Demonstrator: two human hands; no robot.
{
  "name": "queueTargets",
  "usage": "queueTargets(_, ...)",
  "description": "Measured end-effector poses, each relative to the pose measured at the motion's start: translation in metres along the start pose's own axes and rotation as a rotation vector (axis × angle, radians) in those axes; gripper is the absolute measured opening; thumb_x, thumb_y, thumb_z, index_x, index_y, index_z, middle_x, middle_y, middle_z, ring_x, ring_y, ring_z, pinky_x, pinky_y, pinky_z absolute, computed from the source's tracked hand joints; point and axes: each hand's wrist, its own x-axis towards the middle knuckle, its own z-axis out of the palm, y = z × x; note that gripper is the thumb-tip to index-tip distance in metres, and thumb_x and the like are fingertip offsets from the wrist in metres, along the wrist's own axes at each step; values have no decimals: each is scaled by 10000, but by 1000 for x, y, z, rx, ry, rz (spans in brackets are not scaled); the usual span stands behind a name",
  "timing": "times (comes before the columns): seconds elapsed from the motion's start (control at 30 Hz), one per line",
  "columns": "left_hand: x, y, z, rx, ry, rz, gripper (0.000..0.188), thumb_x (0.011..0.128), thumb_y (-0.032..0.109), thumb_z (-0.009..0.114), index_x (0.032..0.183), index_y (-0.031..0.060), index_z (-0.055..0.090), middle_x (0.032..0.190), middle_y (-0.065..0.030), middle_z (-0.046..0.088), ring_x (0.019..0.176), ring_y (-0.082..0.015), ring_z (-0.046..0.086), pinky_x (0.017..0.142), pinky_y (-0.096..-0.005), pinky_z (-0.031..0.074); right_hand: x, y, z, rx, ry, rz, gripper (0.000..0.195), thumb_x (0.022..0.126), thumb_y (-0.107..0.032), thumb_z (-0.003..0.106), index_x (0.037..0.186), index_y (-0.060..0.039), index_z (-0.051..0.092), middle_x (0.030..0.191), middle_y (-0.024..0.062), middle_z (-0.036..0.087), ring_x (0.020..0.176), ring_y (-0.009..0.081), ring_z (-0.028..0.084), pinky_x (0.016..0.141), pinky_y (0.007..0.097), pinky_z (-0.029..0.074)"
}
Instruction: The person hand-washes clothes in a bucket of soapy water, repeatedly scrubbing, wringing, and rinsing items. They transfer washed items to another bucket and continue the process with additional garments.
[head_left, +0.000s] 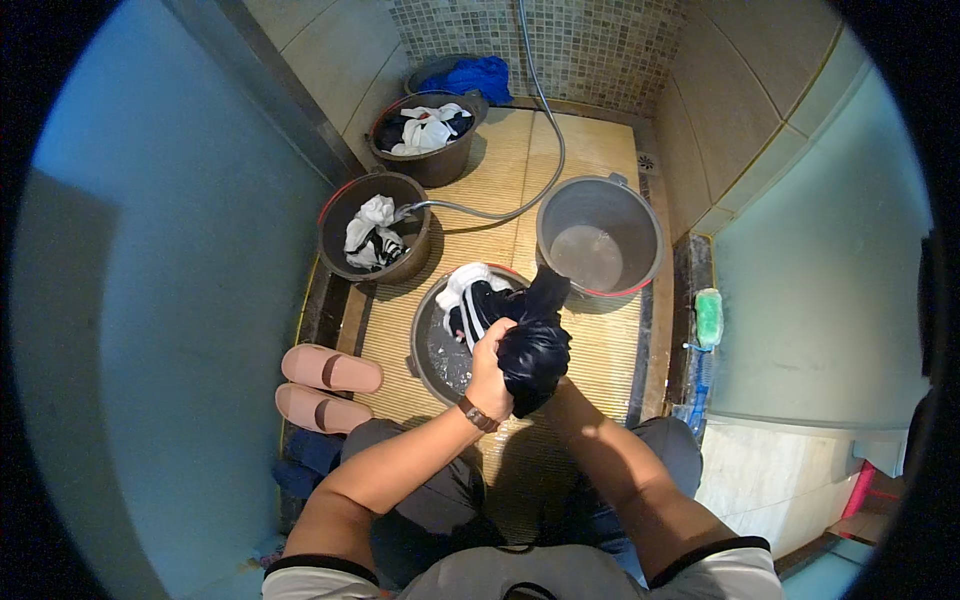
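My left hand (492, 377) is closed around a bunched wet black garment (534, 356), raised over the near right side of a grey bucket (442, 367). My right forearm (589, 427) reaches up to the garment's lower right side. The cloth hides my right hand, so its fingers cannot be made out. White-striped black cloth (474, 311) hangs from the bundle towards the bucket. A white cloth (469, 285) lies at that bucket's far rim, and bubbly water shows inside.
A grey bucket (649, 240) with shallow cloudy water stands far right. Buckets of laundry (416, 270) (442, 169) line the left, with a shower hose (559, 150) running into the nearer one. Pink slippers (330, 367), a green-topped brush (707, 319) and glass panels (187, 300) flank the ribbed floor.
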Motion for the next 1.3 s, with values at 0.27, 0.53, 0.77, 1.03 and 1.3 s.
queueTargets(0.27,3,40,-20,1054,-205,205,632,636,119,733,1145,11,373,1057,-144,479,1013,-275,487,889,-340,381,38,-22,67,-1287,715,69,281,892,-135,361,1056,20,530,978,115,595,875,219,588,826,355,473)
queueTargets(0.53,1,48,-17,1112,-198,415,1124,452,339,839,1329,15,214,1308,-226,291,1219,-346,295,1012,-416,251,61,24,95,-1428,782,-167,279,884,-161,420,1084,8,516,1022,100,583,882,215,583,808,340,476)
queueTargets(0.77,46,3,-65,292,251,47,583,691,240,706,1166,13,454,1100,-98,519,990,-205,504,876,-314,392,59,9,60,-1076,1189,-390,240,802,-193,538,929,-4,613,922,124,632,838,228,609,814,375,480)
queueTargets(1.03,57,-1,-85,-186,-44,-77,566,787,314,556,1263,65,380,1217,-93,463,1073,-216,477,941,-335,372,81,55,96,-894,979,40,208,807,-163,528,930,-12,601,900,104,633,815,200,602,799,347,476)
queueTargets(1.3,44,-3,-86,-381,-1,-427,321,713,217,542,956,13,585,918,-120,621,848,-254,595,795,-359,480,66,43,89,-944,1004,93,280,858,-228,444,941,-12,601,893,90,634,784,195,605,765,332,494)
